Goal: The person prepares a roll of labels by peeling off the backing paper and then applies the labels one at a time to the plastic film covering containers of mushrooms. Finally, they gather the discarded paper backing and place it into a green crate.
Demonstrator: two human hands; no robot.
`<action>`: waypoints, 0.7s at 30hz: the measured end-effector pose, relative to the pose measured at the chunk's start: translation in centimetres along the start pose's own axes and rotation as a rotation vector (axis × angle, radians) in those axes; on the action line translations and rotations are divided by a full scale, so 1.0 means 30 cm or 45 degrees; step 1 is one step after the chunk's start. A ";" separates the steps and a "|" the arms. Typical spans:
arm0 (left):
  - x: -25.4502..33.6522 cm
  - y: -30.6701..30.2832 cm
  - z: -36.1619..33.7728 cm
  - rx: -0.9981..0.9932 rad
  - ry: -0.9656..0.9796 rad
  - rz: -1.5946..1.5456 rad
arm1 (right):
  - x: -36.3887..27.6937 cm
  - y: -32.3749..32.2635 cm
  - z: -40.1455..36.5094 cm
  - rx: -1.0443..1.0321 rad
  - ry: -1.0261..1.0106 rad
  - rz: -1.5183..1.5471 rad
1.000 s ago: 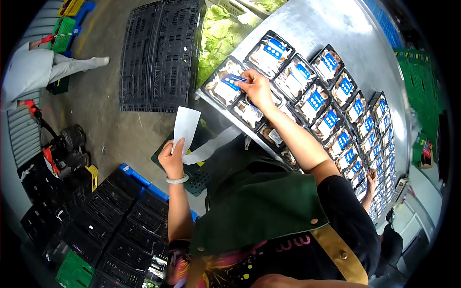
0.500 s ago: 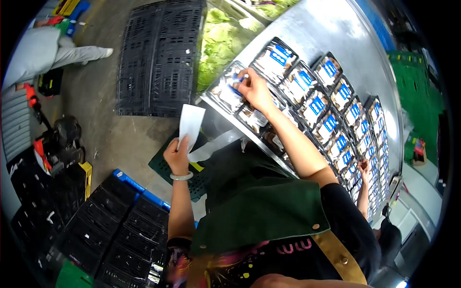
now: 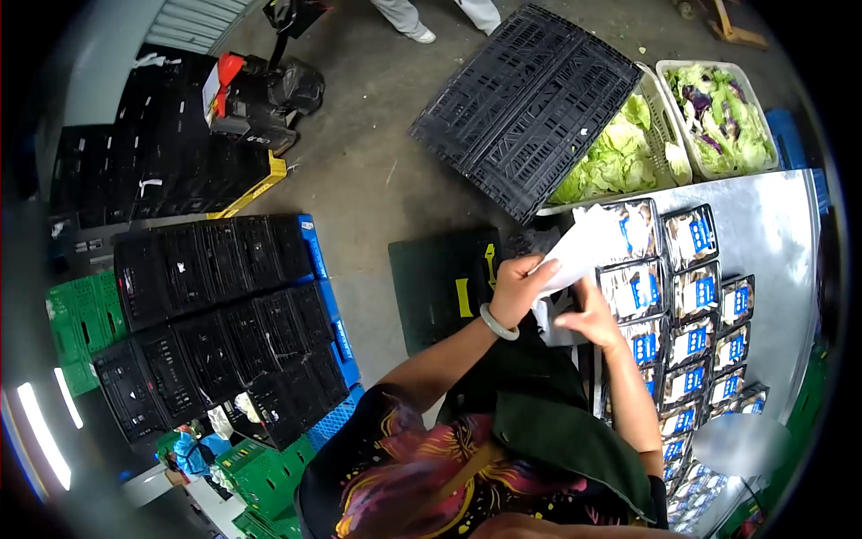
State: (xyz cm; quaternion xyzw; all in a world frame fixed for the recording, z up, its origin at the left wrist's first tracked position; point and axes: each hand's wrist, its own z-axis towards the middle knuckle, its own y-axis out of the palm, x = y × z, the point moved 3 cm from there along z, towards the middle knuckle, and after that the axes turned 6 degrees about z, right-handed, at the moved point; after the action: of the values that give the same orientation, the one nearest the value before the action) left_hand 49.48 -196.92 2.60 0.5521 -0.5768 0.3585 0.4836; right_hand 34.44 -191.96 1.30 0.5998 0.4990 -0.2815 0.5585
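Note:
My left hand (image 3: 521, 292) is closed on a white paper strip (image 3: 584, 244), which slants up to the right over the table's near edge. Just right of it is my right hand (image 3: 593, 316), its thumb and index finger apart beside the strip's lower part. The other fingers of that hand are partly hidden. Right of my hands, a black pack with a clear top and blue label (image 3: 631, 287) lies on the metal table. Another labelled pack (image 3: 628, 229) sits above it, partly behind the strip.
Several rows of labelled packs (image 3: 690, 337) cover part of the metal table (image 3: 777, 242). Crates of lettuce (image 3: 620, 153) and mixed leaves (image 3: 718, 117) stand beyond, next to a black folded crate (image 3: 530, 99). Stacked black crates (image 3: 215, 323) are at left. A person's legs (image 3: 417, 31) show at the top.
My right hand has left the pack at the table's corner and come down beside the paper strip. My left hand has brought the strip to the table edge. The view has turned.

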 end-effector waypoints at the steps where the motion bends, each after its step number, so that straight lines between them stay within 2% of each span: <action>1: 0.028 -0.018 -0.039 0.019 0.051 0.075 | 0.059 0.037 -0.024 -0.128 0.057 -0.097; 2: 0.054 -0.045 -0.085 0.017 0.087 0.141 | 0.117 0.060 -0.076 -0.230 0.125 -0.197; 4: 0.019 -0.127 -0.142 0.073 0.215 -0.017 | 0.170 0.164 -0.152 -0.328 0.225 -0.528; 5: 0.103 -0.121 -0.188 0.205 -0.079 -0.268 | 0.244 0.197 -0.217 -0.404 0.182 -0.509; 6: 0.048 -0.195 -0.220 0.226 0.017 -0.449 | 0.312 0.223 -0.289 -0.482 0.133 -0.492; 7: 0.024 -0.258 -0.261 0.233 -0.003 -0.494 | 0.350 0.242 -0.366 -0.534 0.234 -0.563; 8: 0.022 -0.279 -0.328 0.317 -0.018 -0.502 | 0.386 0.255 -0.427 -0.601 0.315 -0.626; 9: -0.012 -0.314 -0.390 0.323 -0.004 -0.420 | 0.414 0.248 -0.486 -0.553 0.319 -0.623; 11: -0.089 -0.344 -0.553 0.383 -0.056 -0.273 | 0.468 0.272 -0.614 -0.665 0.258 -0.780; 14: -0.177 -0.358 -0.751 0.464 -0.194 -0.210 | 0.525 0.316 -0.751 -0.443 0.200 -0.856; 16: -0.210 -0.351 -0.848 0.527 -0.257 -0.232 | 0.558 0.357 -0.817 -0.378 0.271 -0.877; 18: -0.196 -0.329 -0.916 0.482 -0.254 -0.174 | 0.577 0.391 -0.860 -0.432 0.178 -0.891; 19: -0.190 -0.320 -0.943 0.420 -0.246 -0.162 | 0.590 0.402 -0.884 -0.485 0.220 -0.875; 21: -0.176 -0.295 -0.990 0.333 -0.264 -0.137 | 0.631 0.410 -0.924 -0.460 0.179 -0.881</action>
State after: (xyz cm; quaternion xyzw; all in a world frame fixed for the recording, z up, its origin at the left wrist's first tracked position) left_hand 62.58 -168.42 4.67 0.6744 -0.5417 0.3452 0.3641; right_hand 46.08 -158.71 -4.83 0.3063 0.7502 -0.3191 0.4916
